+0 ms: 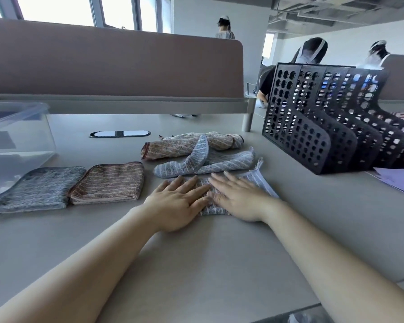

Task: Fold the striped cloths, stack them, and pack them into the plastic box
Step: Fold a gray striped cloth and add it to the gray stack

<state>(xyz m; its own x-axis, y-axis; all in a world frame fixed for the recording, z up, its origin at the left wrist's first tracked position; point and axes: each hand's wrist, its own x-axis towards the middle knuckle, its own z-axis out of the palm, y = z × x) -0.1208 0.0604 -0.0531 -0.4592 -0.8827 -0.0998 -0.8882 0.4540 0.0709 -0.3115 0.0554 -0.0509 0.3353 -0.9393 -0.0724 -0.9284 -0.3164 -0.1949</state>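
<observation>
folding step: left hand (179,202) and right hand (239,199) press flat, fingers straight and gripping nothing, on a grey striped cloth (259,181) mid-desk (219,264); next probably means pinching one edge and folding it over, the plastic box (21,141) waiting at the left edge.

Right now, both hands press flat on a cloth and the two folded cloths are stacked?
Not stacked: in the head view the grey folded cloth and brown folded cloth lie side by side. Left hand and right hand do press the cloth.
</observation>
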